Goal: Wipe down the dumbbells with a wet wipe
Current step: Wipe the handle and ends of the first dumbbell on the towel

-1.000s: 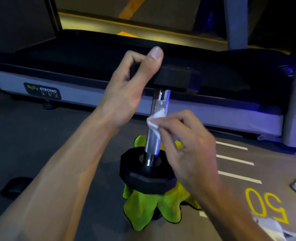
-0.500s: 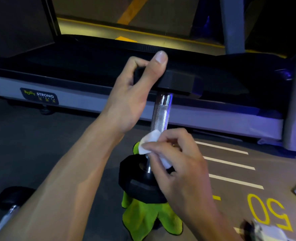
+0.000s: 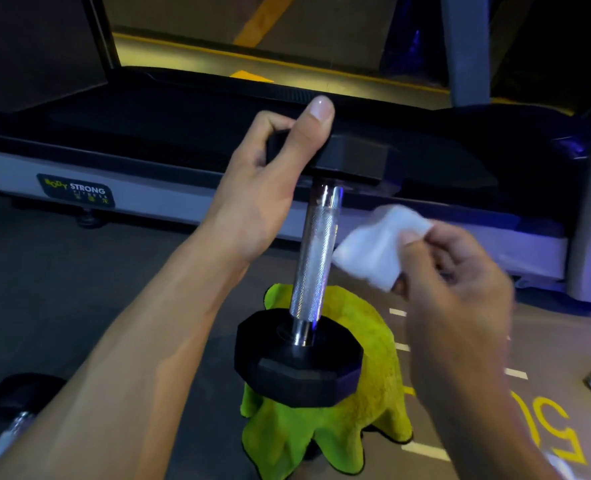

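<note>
- Two black-headed dumbbells with knurled metal handles: one standing on end (image 3: 313,268), one only partly seen at the lower left edge (image 3: 8,415).
- One white crumpled wet wipe (image 3: 379,245).
- One lime-green fluffy cloth (image 3: 325,424) under the upright dumbbell.
- Two bare hands: the left hand (image 3: 266,188) and the right hand (image 3: 457,299).
- One dark treadmill with a grey side rail (image 3: 148,202).
- One yellow painted floor number (image 3: 550,431).

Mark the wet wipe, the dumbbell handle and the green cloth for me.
wet wipe (image 3: 379,249), head view, middle of the white sheet held in the right hand.
dumbbell handle (image 3: 313,261), head view, knurled middle of the upright steel bar.
green cloth (image 3: 373,341), head view, fuzzy part behind the lower weight.
</note>
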Action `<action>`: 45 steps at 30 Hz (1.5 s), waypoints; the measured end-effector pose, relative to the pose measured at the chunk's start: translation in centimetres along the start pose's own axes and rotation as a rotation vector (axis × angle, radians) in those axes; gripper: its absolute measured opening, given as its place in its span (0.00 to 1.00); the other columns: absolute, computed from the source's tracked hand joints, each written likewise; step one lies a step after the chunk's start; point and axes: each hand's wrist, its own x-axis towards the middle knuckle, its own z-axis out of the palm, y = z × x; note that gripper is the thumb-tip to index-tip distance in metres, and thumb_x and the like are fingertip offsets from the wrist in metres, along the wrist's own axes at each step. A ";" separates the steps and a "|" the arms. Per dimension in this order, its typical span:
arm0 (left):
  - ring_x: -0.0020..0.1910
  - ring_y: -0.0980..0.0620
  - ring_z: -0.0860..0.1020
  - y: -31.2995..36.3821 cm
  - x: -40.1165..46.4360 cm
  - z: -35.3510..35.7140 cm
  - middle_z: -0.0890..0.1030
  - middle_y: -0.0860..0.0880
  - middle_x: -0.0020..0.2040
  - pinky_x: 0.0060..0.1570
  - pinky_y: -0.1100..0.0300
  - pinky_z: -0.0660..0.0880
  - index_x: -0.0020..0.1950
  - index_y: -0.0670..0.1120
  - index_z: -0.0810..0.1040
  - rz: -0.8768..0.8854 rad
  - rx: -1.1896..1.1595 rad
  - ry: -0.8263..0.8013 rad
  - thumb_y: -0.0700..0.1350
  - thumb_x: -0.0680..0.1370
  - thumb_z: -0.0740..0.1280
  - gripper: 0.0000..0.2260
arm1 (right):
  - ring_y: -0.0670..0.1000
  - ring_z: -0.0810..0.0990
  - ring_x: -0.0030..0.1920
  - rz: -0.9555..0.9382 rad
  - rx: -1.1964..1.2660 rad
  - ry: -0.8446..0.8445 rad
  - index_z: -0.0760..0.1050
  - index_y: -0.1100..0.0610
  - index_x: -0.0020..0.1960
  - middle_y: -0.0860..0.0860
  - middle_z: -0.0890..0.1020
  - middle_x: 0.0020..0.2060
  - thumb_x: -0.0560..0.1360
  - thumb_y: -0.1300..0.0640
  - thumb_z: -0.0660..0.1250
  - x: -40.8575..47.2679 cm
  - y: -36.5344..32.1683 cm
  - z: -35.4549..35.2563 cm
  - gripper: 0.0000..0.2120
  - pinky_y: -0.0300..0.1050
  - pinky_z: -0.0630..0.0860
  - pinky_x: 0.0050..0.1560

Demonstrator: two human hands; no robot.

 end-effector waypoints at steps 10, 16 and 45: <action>0.43 0.59 0.74 -0.3 0.4 -0.1 0.73 0.62 0.37 0.52 0.56 0.71 0.35 0.61 0.71 -0.002 0.003 0.013 0.68 0.80 0.65 0.18 | 0.46 0.76 0.69 -0.648 -0.549 -0.368 0.84 0.55 0.54 0.45 0.83 0.63 0.79 0.65 0.70 -1.4 1.0 2.2 0.08 0.35 0.70 0.69; 0.45 0.52 0.77 -0.6 0.6 -0.3 0.75 0.60 0.36 0.57 0.46 0.76 0.37 0.60 0.72 -0.010 -0.006 -0.024 0.69 0.80 0.65 0.18 | 0.50 0.72 0.71 -0.660 -0.592 -0.381 0.81 0.56 0.53 0.44 0.79 0.66 0.77 0.72 0.69 -0.4 1.5 2.9 0.12 0.32 0.67 0.68; 0.52 0.50 0.76 -0.3 -1.1 -2.0 0.75 0.50 0.50 0.67 0.40 0.74 0.49 0.54 0.74 0.018 -0.052 -0.025 0.71 0.71 0.63 0.21 | 0.38 0.80 0.50 -0.261 -0.454 -0.704 0.77 0.43 0.53 0.34 0.79 0.49 0.82 0.54 0.64 -6.1 1.5 -1.5 0.07 0.26 0.69 0.46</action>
